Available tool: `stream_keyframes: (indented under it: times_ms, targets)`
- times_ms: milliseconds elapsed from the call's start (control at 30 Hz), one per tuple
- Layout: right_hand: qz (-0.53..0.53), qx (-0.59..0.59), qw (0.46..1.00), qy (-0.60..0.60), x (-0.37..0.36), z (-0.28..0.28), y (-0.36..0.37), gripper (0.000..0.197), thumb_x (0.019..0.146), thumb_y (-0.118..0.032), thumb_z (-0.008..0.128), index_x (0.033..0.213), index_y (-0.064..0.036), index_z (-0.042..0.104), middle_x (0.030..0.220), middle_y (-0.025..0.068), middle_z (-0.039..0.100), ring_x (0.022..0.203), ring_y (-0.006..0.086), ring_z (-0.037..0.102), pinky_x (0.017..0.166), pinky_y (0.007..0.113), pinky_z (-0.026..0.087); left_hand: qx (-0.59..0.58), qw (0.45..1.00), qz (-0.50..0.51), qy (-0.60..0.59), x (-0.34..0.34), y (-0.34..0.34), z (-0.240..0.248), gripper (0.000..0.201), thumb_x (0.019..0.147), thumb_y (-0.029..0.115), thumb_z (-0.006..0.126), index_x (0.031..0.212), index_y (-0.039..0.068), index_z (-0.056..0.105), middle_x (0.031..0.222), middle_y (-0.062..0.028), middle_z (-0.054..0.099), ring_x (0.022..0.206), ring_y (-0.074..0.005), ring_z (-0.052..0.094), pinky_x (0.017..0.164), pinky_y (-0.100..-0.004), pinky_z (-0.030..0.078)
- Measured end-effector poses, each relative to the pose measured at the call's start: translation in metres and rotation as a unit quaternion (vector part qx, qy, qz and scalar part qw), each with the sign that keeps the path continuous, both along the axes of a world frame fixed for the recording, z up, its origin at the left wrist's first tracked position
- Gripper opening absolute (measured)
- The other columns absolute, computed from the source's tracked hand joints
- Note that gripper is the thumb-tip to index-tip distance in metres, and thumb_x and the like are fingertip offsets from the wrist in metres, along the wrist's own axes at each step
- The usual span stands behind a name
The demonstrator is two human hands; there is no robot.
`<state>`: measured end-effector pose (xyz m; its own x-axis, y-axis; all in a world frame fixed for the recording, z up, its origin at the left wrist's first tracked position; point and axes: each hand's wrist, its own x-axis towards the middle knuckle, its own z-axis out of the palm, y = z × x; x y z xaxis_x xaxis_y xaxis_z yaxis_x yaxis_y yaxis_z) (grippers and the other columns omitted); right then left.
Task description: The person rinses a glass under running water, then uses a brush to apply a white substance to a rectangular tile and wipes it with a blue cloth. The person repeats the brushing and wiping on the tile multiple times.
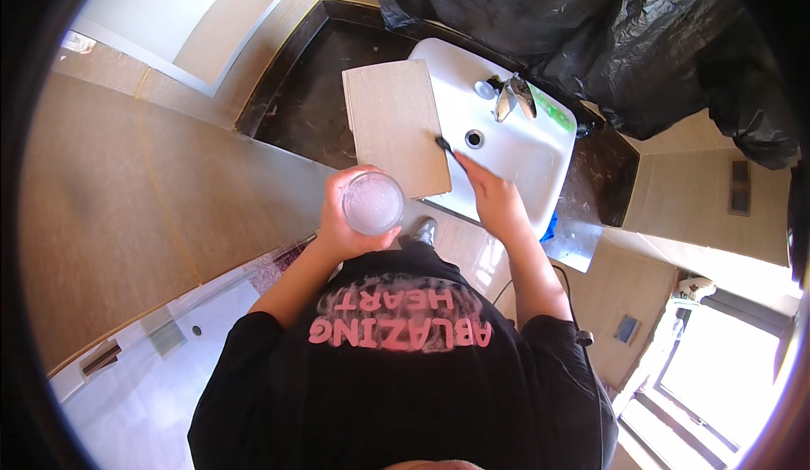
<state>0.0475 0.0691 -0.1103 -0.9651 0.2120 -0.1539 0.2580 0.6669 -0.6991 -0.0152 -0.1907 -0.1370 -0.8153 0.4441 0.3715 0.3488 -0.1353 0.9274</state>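
Note:
My left hand (335, 217) is wrapped round a clear round cup (373, 203) with cloudy, whitish contents, held in front of my body. In my right hand (499, 203) is a slim stick-like tool with a small black head (443, 143); its exact kind is too small to tell. That head is at the right edge of a flat beige board or box (395, 128), and I cannot tell whether they touch. The board lies across the left part of a white sink (527, 173) and the dark counter (308, 78).
A metal faucet (504, 99) rises at the sink's back, with a green-and-white packet (553, 111) beside it. The drain (474, 138) is uncovered. Black plastic sheeting (582, 23) hangs behind. A bright window (721, 377) is at the lower right.

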Motion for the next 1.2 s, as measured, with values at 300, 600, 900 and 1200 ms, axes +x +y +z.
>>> stream_keyframes:
  times_ms: [300, 600, 900, 1200]
  targets:
    - [-0.055, 0.031, 0.998, -0.005, 0.005, 0.002, -0.024, 0.04, 0.099, -0.009, 0.048, 0.134, -0.0216, 0.061, 0.107, 0.0225, 0.067, 0.099, 0.0419, 0.064, 0.084, 0.045, 0.051, -0.036, 0.998, -0.045, 0.032, -0.01, -0.01, -0.001, 0.088, 0.068, 0.009, 0.082, 0.138, 0.005, 0.027, 0.128, -0.022, 0.051, 0.117, -0.0278, 0.056, 0.099, -0.0423, 0.047]
    - [-0.177, -0.09, 0.975, 0.097, 0.059, 0.023, -0.066, 0.031, 0.096, -0.006, 0.056, 0.126, -0.0081, 0.065, 0.091, 0.018, 0.071, 0.084, 0.0339, 0.069, 0.079, 0.039, 0.053, -0.042, 0.995, -0.085, -0.012, -0.007, -0.007, 0.028, 0.088, 0.062, 0.013, 0.091, 0.134, 0.0, 0.042, 0.126, -0.0163, 0.059, 0.115, -0.0238, 0.06, 0.1, -0.0372, 0.047]
    - [-0.206, -0.097, 0.952, 0.206, 0.088, 0.024, -0.105, 0.048, 0.085, 0.008, 0.058, 0.132, -0.005, 0.058, 0.113, 0.0168, 0.053, 0.099, 0.0272, 0.057, 0.086, 0.033, 0.048, 0.002, 0.964, -0.258, -0.061, 0.012, 0.006, 0.049, 0.092, 0.061, 0.015, 0.091, 0.138, -0.005, 0.044, 0.139, -0.0203, 0.053, 0.128, -0.0266, 0.054, 0.108, -0.0376, 0.042]
    - [-0.152, 0.003, 0.94, 0.306, 0.118, 0.006, -0.081, 0.045, 0.08, 0.01, 0.065, 0.122, -0.0062, 0.068, 0.101, 0.0113, 0.057, 0.085, 0.0258, 0.061, 0.072, 0.032, 0.052, -0.06, 0.946, -0.31, -0.071, 0.049, 0.036, 0.049, 0.092, 0.06, 0.018, 0.092, 0.137, -0.004, 0.046, 0.145, -0.0211, 0.048, 0.133, -0.0265, 0.05, 0.11, -0.0375, 0.039]
